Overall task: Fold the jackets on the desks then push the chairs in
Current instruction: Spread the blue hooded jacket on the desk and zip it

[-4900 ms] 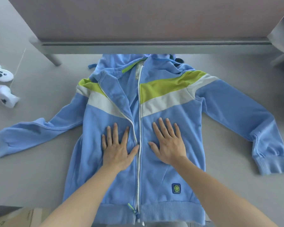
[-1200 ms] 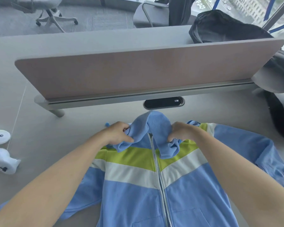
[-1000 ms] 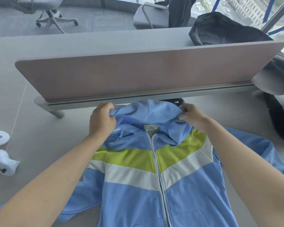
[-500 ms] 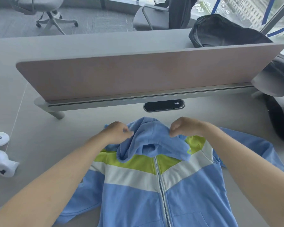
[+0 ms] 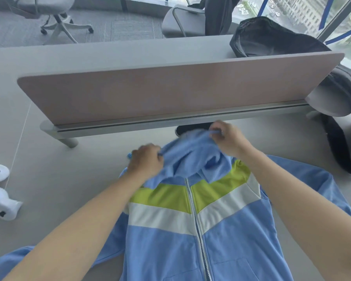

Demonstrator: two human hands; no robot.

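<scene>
The jacket [image 5: 201, 236] lies front up and zipped on the desk [image 5: 69, 189], its long axis running from the person straight out to the grips. Body and sleeves lie nearer than both hands. At its far end the hood [image 5: 190, 157] is bunched and lifted. The left hand [image 5: 145, 162] grips the hood's left edge with curled fingers. The right hand [image 5: 229, 137] pinches its rim, farther out and higher. Folding the hood back onto the chest would give the right hand the longer pull. Just beyond that grip stands the divider [image 5: 170, 92].
</scene>
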